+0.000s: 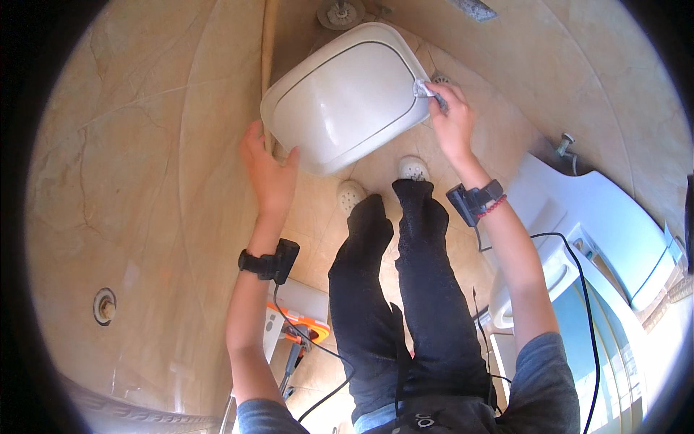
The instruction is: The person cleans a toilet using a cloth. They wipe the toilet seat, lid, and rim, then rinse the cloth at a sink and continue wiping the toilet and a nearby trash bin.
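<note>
A white, rounded rectangular object [343, 94] with a dark line running inside its rim, like a lidded bin or cover, is tilted in front of me above the floor. My left hand [269, 163] is at its lower left corner, with the thumb against the rim and the fingers along the side. At the right edge, my right hand [451, 119] pinches a small crumpled whitish cloth or tissue [422, 89] against the rim. The underside of the white object is hidden.
Behind the white object is a round drain fitting [341, 13]. A white washbasin [578, 210] stands at right, with a tap valve [566, 143] on the wall. Orange and white cleaning gear [307, 325] lies at lower left. Black cables [578, 271] trail from both wrist devices.
</note>
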Available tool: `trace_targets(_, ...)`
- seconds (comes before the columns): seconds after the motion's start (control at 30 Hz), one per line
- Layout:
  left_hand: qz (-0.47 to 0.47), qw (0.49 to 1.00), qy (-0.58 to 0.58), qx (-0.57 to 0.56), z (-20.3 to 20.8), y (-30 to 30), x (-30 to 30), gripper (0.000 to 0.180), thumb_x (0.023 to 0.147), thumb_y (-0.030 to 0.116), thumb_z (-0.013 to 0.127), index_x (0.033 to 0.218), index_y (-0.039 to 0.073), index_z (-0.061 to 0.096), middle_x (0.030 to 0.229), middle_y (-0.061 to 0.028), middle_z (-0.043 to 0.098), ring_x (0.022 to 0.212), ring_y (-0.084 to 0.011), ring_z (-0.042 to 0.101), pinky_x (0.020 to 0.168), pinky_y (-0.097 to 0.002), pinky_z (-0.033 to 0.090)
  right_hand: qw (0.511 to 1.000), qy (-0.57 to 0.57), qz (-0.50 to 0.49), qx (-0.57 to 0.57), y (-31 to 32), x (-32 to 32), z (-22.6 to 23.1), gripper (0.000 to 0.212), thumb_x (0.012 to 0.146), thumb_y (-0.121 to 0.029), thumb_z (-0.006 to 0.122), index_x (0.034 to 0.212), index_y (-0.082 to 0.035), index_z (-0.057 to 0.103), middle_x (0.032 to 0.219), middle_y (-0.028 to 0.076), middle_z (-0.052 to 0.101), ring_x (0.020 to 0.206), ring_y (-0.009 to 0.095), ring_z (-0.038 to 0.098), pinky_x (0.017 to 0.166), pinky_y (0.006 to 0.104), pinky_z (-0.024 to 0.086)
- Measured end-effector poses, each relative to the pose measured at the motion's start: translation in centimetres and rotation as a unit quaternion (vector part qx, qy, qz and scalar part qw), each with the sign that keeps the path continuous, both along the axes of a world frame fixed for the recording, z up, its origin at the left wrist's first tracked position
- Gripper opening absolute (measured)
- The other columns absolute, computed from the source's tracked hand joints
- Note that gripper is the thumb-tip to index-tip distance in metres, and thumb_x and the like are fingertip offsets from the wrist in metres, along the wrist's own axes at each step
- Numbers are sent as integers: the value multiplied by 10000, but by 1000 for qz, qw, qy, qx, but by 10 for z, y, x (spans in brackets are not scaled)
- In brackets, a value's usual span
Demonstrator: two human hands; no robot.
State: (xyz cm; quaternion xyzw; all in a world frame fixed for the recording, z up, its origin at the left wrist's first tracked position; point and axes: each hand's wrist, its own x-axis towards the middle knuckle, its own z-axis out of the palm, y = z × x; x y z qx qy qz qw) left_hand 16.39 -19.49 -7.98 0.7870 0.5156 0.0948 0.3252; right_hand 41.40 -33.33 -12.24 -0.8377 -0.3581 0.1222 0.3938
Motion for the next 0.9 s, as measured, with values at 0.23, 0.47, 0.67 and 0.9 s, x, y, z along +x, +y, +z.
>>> trace_targets(0.23,-275,952,91,95,33,-24,39,852,611,204,754,1321,117,292,1360,-116,284,1230,-318,283,994,-471,241,998,-26,-48,-21,7,4,2,216,714,34,551,886,-65,637,879,133,580,822,296,558,742,350,443)
trace_targets(0.47,-291,948,105,70,22,-26,63,799,655,248,703,1330,143,288,1394,-32,262,1276,-225,254,1030,-463,195,996,0,-80,-24,3,6,-1,214,702,46,538,861,-56,638,892,136,574,834,295,552,743,339,443)
trace_targets(0.67,-317,940,103,66,14,-20,72,751,675,228,681,1316,110,308,1384,-32,294,1266,-188,287,1028,-435,218,984,2,-177,3,9,-24,8,250,681,84,535,854,-63,639,887,115,562,838,280,547,740,339,447)
trace_targets(0.9,-312,945,77,57,7,-28,65,712,664,164,677,1287,72,346,1359,-67,334,1230,-230,346,997,-394,293,996,37,-79,0,-3,-84,36,304,634,101,577,883,-62,635,912,102,542,859,274,529,730,353,451)
